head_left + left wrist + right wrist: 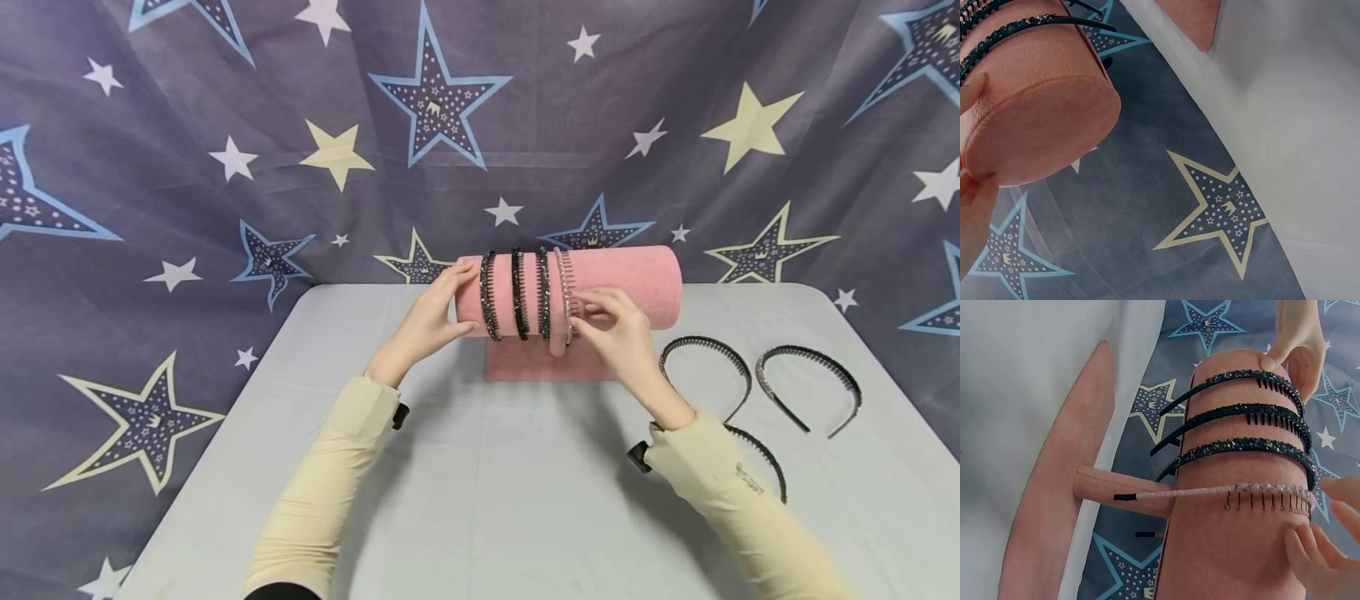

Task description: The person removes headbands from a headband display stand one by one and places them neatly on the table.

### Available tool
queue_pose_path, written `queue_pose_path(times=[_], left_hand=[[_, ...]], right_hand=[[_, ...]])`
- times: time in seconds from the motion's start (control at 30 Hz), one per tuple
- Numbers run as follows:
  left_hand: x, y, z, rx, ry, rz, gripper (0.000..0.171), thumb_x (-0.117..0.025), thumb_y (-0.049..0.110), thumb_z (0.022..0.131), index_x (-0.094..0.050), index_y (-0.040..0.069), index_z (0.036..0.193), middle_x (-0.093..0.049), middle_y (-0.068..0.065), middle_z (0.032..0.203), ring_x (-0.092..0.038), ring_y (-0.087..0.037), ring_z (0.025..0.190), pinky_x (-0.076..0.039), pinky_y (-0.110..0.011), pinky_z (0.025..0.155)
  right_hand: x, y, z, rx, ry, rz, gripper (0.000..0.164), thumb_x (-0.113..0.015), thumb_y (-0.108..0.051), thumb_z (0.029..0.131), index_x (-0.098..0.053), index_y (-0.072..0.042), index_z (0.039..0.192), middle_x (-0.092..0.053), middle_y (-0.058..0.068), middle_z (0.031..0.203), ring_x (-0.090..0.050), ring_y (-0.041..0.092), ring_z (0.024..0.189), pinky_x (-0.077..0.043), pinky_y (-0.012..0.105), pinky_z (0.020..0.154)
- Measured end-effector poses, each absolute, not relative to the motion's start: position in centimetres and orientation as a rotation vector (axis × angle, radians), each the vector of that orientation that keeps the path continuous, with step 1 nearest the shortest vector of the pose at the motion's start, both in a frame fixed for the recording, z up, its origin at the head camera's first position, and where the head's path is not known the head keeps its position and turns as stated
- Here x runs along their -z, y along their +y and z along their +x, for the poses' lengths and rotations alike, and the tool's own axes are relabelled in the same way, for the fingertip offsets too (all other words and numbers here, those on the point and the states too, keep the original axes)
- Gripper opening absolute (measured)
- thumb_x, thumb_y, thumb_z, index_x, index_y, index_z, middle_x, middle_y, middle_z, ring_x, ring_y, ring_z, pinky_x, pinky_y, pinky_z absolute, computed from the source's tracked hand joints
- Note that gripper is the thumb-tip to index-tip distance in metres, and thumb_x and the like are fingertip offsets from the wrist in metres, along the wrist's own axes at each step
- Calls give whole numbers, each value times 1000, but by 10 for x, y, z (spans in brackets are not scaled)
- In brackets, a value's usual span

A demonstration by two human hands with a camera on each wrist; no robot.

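Note:
A pink padded roll stand [637, 279] lies sideways on its short post. Three dark, sparkly headbands [1247, 412] with comb teeth sit around its left part. Beside them, near the post, is a pale pink beaded headband [1266, 487], also toothed, with dark-tipped ends. My left hand [427, 321] grips the roll's left end, thumb and fingers at opposite edges of its flat face [1047, 131]. My right hand [618, 337] pinches at the pale pink headband's near side, its fingertips around the band and against the roll.
On the table [450, 500] to the right lie a dark headband [705, 340], another dark headband [813, 350] and a third headband [768, 457] partly behind my right sleeve. The stand's flat pink base [517, 364] rests near the table's back edge. A star-patterned cloth [525, 150] hangs behind.

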State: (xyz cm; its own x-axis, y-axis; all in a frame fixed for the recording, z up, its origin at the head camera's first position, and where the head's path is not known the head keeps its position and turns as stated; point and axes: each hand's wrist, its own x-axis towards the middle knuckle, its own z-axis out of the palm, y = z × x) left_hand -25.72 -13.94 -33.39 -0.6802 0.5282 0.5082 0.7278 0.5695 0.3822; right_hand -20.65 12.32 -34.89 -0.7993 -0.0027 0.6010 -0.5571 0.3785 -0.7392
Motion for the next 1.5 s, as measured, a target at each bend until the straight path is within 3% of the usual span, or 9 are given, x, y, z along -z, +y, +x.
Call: queue_pose_path(times=[0.37,1.07,1.5], left_hand=[[334,-139,-258,824,-2466,-1025,69,-73,2,66,-40,-5,126,-35,-19,135,-28,-29,128,-19,-30,109],[333,-140,-257,825,-2475,-1037,69,-73,3,67,-39,-5,127,-33,-19,136,-26,-29,129,-18,-32,109],[335,-140,-256,847,-2457,-1041,70,-74,2,66,-40,-6,127,-34,-19,136,-27,-29,128,-19,-31,109]], right_hand=[[352,115,-211,-1378,-2118,459,33,-68,10,68,-63,6,100,-53,18,103,-59,27,79,-54,31,71],[355,110,-217,-1169,-2172,447,28,-65,11,69,-67,2,96,-51,14,96,-59,22,78,-54,28,64],[354,119,-215,-1169,-2141,430,28,-65,10,70,-66,4,97,-51,14,96,-59,19,75,-49,14,62]])
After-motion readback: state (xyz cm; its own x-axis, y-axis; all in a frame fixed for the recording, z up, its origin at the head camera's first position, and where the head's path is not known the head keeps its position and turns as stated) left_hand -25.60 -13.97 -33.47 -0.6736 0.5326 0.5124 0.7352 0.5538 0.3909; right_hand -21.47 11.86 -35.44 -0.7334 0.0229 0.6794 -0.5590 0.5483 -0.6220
